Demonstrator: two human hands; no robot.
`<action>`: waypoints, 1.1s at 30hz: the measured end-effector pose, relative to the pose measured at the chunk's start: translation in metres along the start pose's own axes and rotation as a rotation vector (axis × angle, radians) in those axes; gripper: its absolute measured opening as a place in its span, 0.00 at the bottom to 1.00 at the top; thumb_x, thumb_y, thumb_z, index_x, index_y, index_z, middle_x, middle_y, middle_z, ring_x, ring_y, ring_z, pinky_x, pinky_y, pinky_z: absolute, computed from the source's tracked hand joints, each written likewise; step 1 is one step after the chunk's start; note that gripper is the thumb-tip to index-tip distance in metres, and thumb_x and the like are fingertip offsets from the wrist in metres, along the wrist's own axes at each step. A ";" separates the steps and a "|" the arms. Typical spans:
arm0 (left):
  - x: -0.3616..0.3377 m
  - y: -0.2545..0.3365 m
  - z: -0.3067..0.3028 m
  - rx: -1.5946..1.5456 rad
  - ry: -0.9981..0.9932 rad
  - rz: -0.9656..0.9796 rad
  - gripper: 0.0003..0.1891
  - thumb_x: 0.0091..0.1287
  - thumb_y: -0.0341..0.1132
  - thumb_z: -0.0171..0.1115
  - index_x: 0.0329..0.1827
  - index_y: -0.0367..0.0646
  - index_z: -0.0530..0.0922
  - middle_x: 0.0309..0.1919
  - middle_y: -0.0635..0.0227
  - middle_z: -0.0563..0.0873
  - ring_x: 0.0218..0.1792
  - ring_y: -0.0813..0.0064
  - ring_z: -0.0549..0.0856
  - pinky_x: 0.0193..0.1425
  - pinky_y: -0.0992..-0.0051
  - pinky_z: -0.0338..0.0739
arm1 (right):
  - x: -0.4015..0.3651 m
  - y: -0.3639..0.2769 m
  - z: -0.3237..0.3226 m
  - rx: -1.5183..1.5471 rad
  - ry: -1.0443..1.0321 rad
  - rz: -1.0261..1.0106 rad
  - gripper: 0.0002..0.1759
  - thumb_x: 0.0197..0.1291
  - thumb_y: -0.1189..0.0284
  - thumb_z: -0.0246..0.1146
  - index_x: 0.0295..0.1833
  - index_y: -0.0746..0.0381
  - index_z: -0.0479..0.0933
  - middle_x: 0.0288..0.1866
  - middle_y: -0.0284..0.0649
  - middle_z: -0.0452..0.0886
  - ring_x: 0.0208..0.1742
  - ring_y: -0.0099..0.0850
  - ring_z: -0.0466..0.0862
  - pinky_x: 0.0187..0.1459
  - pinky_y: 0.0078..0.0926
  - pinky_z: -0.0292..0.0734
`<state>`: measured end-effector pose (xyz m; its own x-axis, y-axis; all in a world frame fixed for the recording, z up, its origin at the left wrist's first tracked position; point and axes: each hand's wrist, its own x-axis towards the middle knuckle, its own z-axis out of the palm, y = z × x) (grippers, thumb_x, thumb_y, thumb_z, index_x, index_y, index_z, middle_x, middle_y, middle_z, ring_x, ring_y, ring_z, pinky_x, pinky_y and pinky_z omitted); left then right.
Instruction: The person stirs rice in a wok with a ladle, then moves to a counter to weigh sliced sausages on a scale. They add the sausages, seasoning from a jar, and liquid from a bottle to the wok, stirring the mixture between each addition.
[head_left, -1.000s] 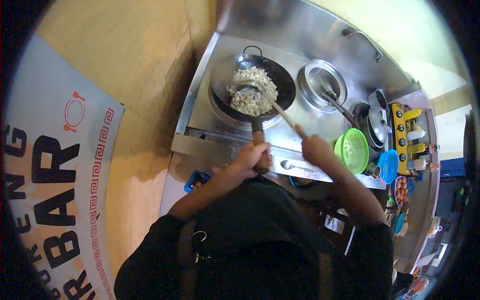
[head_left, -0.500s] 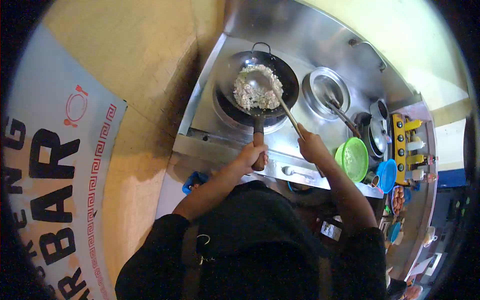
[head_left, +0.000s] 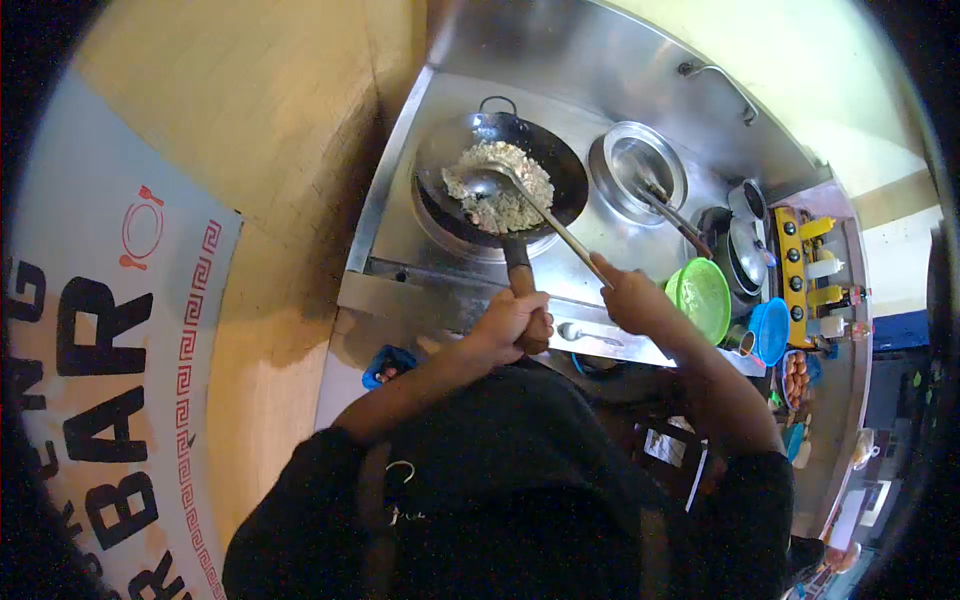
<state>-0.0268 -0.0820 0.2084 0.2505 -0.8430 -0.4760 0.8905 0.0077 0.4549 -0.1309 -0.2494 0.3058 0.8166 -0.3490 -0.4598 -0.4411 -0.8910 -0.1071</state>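
Note:
A dark wok (head_left: 570,182) sits over the round burner, its wooden handle (head_left: 520,278) pointing toward me. My left hand (head_left: 510,324) is wrapped around that handle near its end. In the wok lies a heap of fried rice (head_left: 522,208) with small pieces mixed in. My right hand (head_left: 632,300) grips the long handle of a ladle (head_left: 556,230). The ladle's bowl rests in the rice, toward the left side of the wok.
Right of the wok, a metal pot (head_left: 662,150) holds long-handled utensils. Beyond are a green basin (head_left: 700,300), a blue container (head_left: 770,332), a lidded pan (head_left: 748,252), squeeze bottles (head_left: 824,268) and a bowl of eggs (head_left: 796,380). A spoon (head_left: 572,331) lies on the stove's front ledge.
The ladle's bowl has moved left and nearer through the rice, which now sits more heaped toward the right. The wok handle has come slightly closer to me. Both hands keep their grips.

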 end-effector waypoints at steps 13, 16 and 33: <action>0.049 -0.011 -0.064 -0.009 -0.017 0.008 0.04 0.60 0.30 0.58 0.30 0.40 0.73 0.19 0.70 0.75 0.19 0.75 0.77 0.25 0.71 0.76 | 0.056 0.003 0.057 -0.055 0.232 0.073 0.34 0.58 0.77 0.50 0.72 0.58 0.51 0.28 0.53 0.80 0.28 0.50 0.82 0.30 0.48 0.75; 0.052 -0.004 -0.080 0.110 -0.003 0.016 0.06 0.59 0.29 0.59 0.32 0.39 0.71 0.19 0.65 0.76 0.19 0.73 0.78 0.22 0.70 0.75 | 0.058 -0.031 0.059 -0.061 0.146 0.053 0.36 0.58 0.77 0.50 0.72 0.59 0.48 0.30 0.56 0.79 0.29 0.50 0.82 0.30 0.46 0.76; 0.047 -0.020 -0.072 0.008 -0.048 -0.014 0.05 0.61 0.30 0.59 0.33 0.43 0.70 0.21 0.70 0.75 0.20 0.74 0.77 0.24 0.71 0.75 | 0.016 0.030 0.041 -0.121 0.198 0.104 0.35 0.55 0.77 0.51 0.70 0.48 0.57 0.33 0.57 0.78 0.33 0.53 0.81 0.37 0.49 0.77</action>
<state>-0.0052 -0.0830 0.1228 0.2196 -0.8678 -0.4458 0.8908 -0.0080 0.4543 -0.1462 -0.2694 0.2587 0.8317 -0.4797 -0.2795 -0.4881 -0.8717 0.0436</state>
